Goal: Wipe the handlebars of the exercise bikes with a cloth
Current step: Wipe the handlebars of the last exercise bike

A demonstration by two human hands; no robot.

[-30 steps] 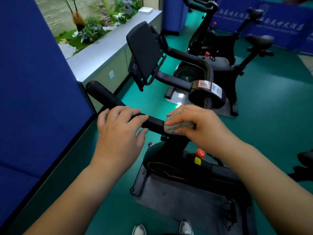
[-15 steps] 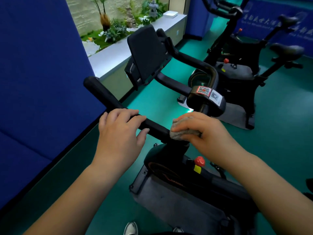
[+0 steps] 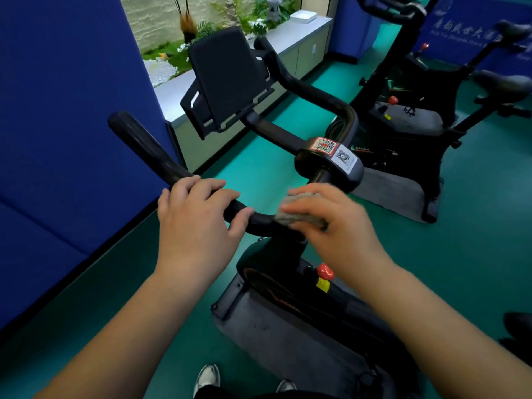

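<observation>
A black exercise bike stands right in front of me. Its left handlebar point(image 3: 149, 151) runs from the upper left down to the middle. My left hand point(image 3: 195, 226) rests over this bar, fingers curved across its top and thumb at the near side. My right hand point(image 3: 334, 226) grips a bunched grey cloth point(image 3: 299, 216) and presses it on the bar just below the black centre clamp point(image 3: 328, 168) with two QR stickers. The right handlebar point(image 3: 313, 90) curves away behind the black tablet holder point(image 3: 227, 79).
A blue padded partition point(image 3: 66, 125) stands close on the left. A grey mat point(image 3: 288, 347) lies under the bike on the green floor. A second bike point(image 3: 417, 110) stands at the back right, another behind it. A grey ledge point(image 3: 288, 36) fronts a window garden.
The view has moved closer to and turned over the handlebar. My right hand with the cloth stays at the bar's inner end near the clamp, and my left hand keeps its place on the bar.
</observation>
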